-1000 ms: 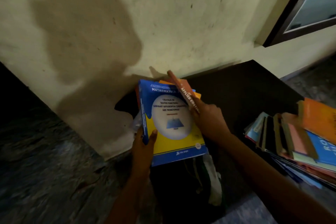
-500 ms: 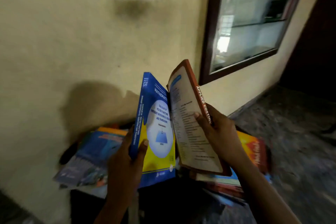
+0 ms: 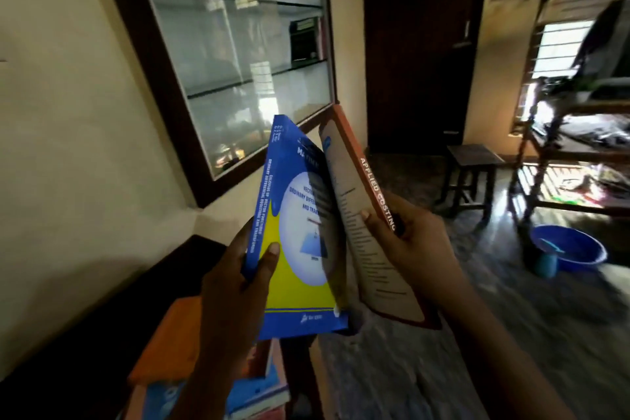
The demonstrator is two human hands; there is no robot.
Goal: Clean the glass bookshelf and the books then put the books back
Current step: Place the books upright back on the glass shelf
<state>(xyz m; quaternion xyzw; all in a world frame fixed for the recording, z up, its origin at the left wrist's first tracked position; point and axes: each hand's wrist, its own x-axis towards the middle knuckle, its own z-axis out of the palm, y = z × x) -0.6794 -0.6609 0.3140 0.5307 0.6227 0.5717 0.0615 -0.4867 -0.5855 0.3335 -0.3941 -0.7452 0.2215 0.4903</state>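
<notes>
Here, in the head view, the left hand [image 3: 235, 286] gripped a glossy blue-and-yellow mathematics paperback [image 3: 296, 269] by its spine edge, thumb pressed on the front cover and fingers wrapped behind. The right hand [image 3: 405, 242] held an orange-spined paperback lettered APPLIED COSTING [image 3: 361, 211], thumb on its pale printed cover and fingers curled round the spine. Both books stood tilted and close together below the dark-framed glass bookshelf [image 3: 153, 54] set into the cream wall; whether they touched could not be told. The step looked like carrying the pair up for shelving. To do it well, each slick, flexible cover would need a firm pinch, and the books should go in one at a time, set down gently and upright, since the thin clear shelves were hard and brittle-looking. A dark volume [image 3: 303, 41] stood at the middle shelf's right end. More flat paperbacks, topped by a matte orange one [image 3: 163, 344], lay stacked at lower left.
</notes>
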